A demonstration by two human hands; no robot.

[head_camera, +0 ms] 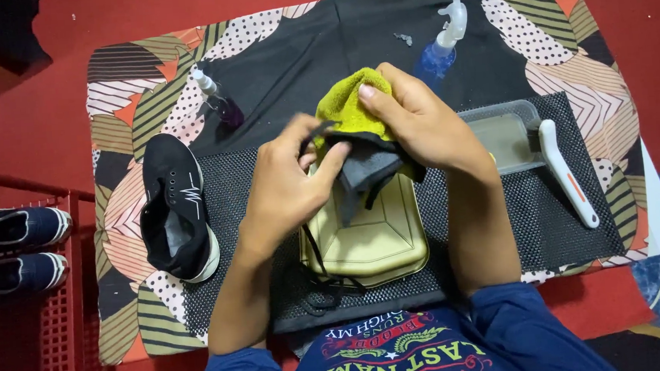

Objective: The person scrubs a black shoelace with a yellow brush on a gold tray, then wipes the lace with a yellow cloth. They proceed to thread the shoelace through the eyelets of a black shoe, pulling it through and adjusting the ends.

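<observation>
Over the yellow tray (368, 244), the left hand (288, 184) pinches a black shoelace (313, 133) while the right hand (418, 123) clamps a yellow-green cloth (348, 104) around it. Left of the tray, the black sneaker (175, 206) sits laceless; right of it, the brush (566, 171) lies untouched.

Shoes: 3 total, 1 black sneaker (174, 210) on table, 2 navy (25, 227) (24, 271) on red rack (left edge). Spray bottles x2 (216, 101) (440, 45). 1 yellow cloth (349, 104), 1 brush (566, 171), 2 trays (367, 237) (504, 138).

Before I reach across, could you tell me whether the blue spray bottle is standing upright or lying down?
Lying down: the blue spray bottle rests on its side on the patterned cloth.
</observation>
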